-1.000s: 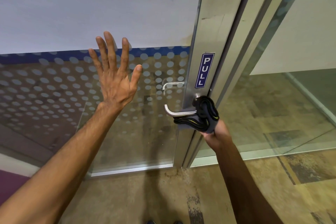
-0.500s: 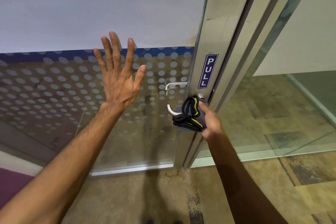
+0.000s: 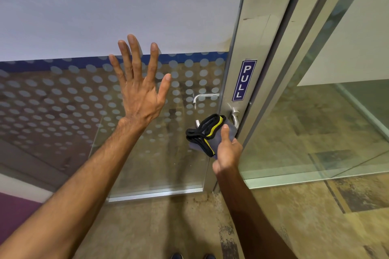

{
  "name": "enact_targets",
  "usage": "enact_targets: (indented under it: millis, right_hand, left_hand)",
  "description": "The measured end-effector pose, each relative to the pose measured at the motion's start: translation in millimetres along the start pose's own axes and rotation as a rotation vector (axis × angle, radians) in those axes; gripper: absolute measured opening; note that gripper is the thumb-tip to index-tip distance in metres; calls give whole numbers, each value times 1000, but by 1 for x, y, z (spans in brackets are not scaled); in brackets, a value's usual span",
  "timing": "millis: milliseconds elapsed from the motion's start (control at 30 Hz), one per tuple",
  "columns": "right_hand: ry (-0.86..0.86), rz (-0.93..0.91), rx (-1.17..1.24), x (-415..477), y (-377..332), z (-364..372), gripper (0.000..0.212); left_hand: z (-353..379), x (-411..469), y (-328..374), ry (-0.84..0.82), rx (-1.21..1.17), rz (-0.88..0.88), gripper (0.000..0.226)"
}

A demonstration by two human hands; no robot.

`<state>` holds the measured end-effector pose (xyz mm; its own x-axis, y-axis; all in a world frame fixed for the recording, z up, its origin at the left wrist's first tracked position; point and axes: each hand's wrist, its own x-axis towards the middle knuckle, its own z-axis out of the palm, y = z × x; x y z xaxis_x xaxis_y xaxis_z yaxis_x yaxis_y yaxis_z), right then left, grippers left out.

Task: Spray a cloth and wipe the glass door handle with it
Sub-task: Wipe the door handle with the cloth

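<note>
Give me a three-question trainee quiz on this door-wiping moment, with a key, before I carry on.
1. True or false: the left hand is closed around the cloth.
2. Which word is printed on the blue sign on the door frame?
3. The right hand presses the cloth against: A) the dotted glass, B) the door handle, C) the floor.

Key:
1. False: it is spread open with its fingers apart; whether it touches the glass cannot be told.
2. PULL.
3. B.

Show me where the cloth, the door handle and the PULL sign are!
cloth (image 3: 205, 135), head view, on its black and yellow edge.
door handle (image 3: 235, 119), head view, on the bare metal bend.
PULL sign (image 3: 244, 80), head view, middle of the sign.
</note>
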<state>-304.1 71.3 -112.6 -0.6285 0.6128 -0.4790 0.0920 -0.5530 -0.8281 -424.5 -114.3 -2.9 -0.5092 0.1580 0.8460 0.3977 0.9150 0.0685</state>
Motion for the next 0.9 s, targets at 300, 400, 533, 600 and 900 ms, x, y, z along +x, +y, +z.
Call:
enact_targets:
  millis: [300, 400, 533, 600, 900]
  right_hand:
    - [-62, 43, 53, -22, 11, 23, 26]
    - [-71, 55, 61, -28, 14, 29, 25]
    - [-74, 79, 71, -38, 15, 36, 25]
    - [-71, 90, 90, -41, 16, 40, 26]
    - [-43, 210, 204, -50, 18, 57, 15]
  left_hand:
    - [-4, 0, 0, 2, 3, 25, 70]
    - [-6, 0, 1, 0, -15, 7, 68]
    - [-10, 1, 1, -8, -8, 4, 69]
    - [-10, 1, 2, -9, -12, -2, 66]
    - [-15, 0, 2, -26, -17, 3, 67]
